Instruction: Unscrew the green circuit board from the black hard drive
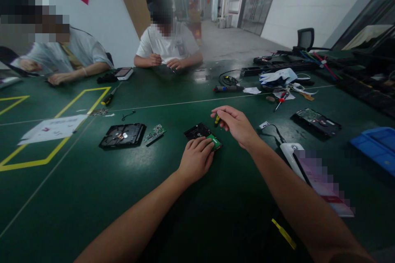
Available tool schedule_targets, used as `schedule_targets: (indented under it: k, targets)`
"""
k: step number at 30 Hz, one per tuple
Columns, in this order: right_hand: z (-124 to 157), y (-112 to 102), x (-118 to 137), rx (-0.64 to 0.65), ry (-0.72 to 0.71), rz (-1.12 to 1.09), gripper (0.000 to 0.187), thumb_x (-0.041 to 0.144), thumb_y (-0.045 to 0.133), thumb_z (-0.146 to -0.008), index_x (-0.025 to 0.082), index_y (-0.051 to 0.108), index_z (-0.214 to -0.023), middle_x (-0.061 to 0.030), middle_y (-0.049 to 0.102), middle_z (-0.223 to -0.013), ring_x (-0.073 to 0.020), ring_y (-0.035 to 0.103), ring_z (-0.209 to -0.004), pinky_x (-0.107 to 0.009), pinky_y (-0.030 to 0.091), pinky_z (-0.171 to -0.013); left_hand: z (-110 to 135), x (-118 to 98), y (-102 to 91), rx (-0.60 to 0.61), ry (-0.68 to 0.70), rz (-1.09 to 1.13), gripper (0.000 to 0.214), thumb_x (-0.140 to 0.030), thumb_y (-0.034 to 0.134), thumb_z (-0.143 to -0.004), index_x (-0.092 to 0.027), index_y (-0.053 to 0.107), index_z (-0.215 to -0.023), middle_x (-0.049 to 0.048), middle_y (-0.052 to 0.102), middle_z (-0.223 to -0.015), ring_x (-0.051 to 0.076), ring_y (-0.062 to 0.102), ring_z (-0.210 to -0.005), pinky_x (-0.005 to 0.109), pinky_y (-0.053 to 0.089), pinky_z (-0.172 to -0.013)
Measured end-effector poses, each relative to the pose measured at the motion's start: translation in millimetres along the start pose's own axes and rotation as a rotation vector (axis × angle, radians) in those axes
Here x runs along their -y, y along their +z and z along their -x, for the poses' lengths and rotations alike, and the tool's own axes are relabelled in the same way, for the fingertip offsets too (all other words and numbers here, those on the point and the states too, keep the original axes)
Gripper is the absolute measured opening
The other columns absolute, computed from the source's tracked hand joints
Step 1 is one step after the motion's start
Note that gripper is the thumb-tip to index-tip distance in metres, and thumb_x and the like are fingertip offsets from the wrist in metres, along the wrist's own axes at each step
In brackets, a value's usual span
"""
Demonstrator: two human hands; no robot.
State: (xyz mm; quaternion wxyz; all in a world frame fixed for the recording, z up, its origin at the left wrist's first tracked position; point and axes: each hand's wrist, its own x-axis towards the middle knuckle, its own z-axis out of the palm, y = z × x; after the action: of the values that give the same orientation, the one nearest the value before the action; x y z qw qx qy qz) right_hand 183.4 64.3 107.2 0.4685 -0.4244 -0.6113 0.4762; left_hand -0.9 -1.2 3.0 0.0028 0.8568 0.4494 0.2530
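Observation:
My left hand (196, 157) lies with its fingers pressed down on a small black hard drive (196, 131) that has a green circuit board (215, 142) at its near corner. Just to the right, my right hand (236, 125) hovers above the drive with its fingers pinched around the top of a small yellow-and-black screwdriver (217, 121), whose tip points down at the drive. Both forearms reach in from the bottom of the view over the green table (92, 197).
A larger opened hard drive (122, 135) and a loose circuit board (155, 133) lie to the left. Another drive (315, 120), a white device (314, 174), a blue tray (375, 146), tools and cables lie to the right. Two other people sit across the table.

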Motion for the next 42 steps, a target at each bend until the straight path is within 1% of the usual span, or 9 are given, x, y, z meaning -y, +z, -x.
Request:
schedule_targets:
  k: [5,9,13,20,26,29,33,36,42]
  targets:
    - [2.1,2.6,0.2,0.06,0.037,-0.023,0.027,0.042,0.058,-0.098,0.023,0.071,-0.112,0.0007,0.061,-0.076,-0.0116,0.052,-0.059,-0.026,0.036,-0.049,0.1,1.1,1.3,0.006,0.001,-0.007,0.037,-0.032,0.052,-0.103,-0.024,0.063,-0.137,0.007,0.066,-0.141,0.031,0.055,-0.134,0.053,0.044,-0.11]
    - [3.5,6.3,0.3,0.029,0.03,-0.083,0.021,0.04,0.064,-0.093,0.022,0.064,-0.104,-0.0018,0.068,-0.091,-0.0118,0.059,-0.063,-0.026,0.042,-0.052,0.1,1.1,1.8,0.002,0.0,-0.004,0.037,-0.032,0.052,-0.103,-0.025,0.063,-0.137,0.0074,0.066,-0.141,0.031,0.055,-0.133,0.053,0.044,-0.11]
    - [2.3,4.4,1.4,0.034,0.031,-0.059,0.02,0.037,0.06,-0.094,0.022,0.069,-0.102,-0.0047,0.073,-0.103,-0.0114,0.056,-0.064,-0.027,0.04,-0.054,0.1,1.0,1.4,0.001,0.003,-0.002,0.037,-0.032,0.052,-0.103,-0.025,0.063,-0.137,0.0078,0.066,-0.141,0.031,0.055,-0.133,0.053,0.044,-0.11]
    - [0.3,0.5,2.0,0.044,0.022,-0.005,0.028,0.035,0.056,-0.094,0.022,0.077,-0.105,-0.0054,0.073,-0.099,-0.013,0.05,-0.065,-0.028,0.036,-0.053,-0.5,0.6,-0.6,0.01,0.003,-0.004,0.036,-0.031,0.052,-0.103,-0.025,0.063,-0.137,0.008,0.067,-0.14,0.031,0.056,-0.133,0.053,0.044,-0.109]
    - [1.4,4.3,1.9,0.012,0.065,-0.115,0.021,0.035,0.056,-0.095,0.023,0.067,-0.108,-0.0056,0.072,-0.105,-0.0098,0.054,-0.057,-0.027,0.034,-0.048,-1.0,0.7,0.5,0.008,-0.001,0.002,0.038,-0.031,0.053,-0.102,-0.026,0.063,-0.138,0.0077,0.067,-0.141,0.031,0.055,-0.133,0.054,0.044,-0.11]
    - [1.8,5.5,1.2,0.024,0.056,-0.127,0.02,0.034,0.056,-0.095,0.022,0.065,-0.108,-0.0052,0.07,-0.104,-0.0101,0.058,-0.059,-0.027,0.038,-0.049,-1.0,0.0,-0.1,0.01,-0.002,0.003,0.037,-0.031,0.052,-0.103,-0.026,0.063,-0.138,0.0074,0.066,-0.141,0.03,0.055,-0.133,0.053,0.044,-0.109]
    - [2.1,5.0,1.0,0.04,0.021,-0.068,0.024,0.033,0.057,-0.096,0.023,0.066,-0.116,-0.0021,0.067,-0.093,-0.0096,0.054,-0.056,-0.026,0.036,-0.047,-0.8,-0.3,-0.6,0.009,0.001,0.0,0.036,-0.031,0.052,-0.103,-0.026,0.063,-0.137,0.0072,0.066,-0.141,0.031,0.055,-0.133,0.053,0.044,-0.109]
    - [2.5,4.6,1.1,0.039,0.008,-0.039,0.02,0.036,0.06,-0.095,0.023,0.067,-0.108,0.0013,0.061,-0.081,-0.0099,0.052,-0.057,-0.025,0.035,-0.048,-0.7,0.1,-0.4,0.01,0.0,-0.004,0.037,-0.032,0.052,-0.103,-0.025,0.063,-0.137,0.007,0.066,-0.141,0.03,0.055,-0.133,0.053,0.044,-0.109]
    - [4.7,6.1,3.1,0.009,0.049,-0.034,0.027,0.044,0.073,-0.087,0.022,0.06,-0.096,0.002,0.062,-0.08,-0.0101,0.055,-0.058,-0.025,0.039,-0.049,-0.9,0.0,-1.2,0.006,0.0,0.0,0.036,-0.031,0.052,-0.103,-0.025,0.063,-0.136,0.0072,0.067,-0.14,0.031,0.056,-0.133,0.052,0.045,-0.109]
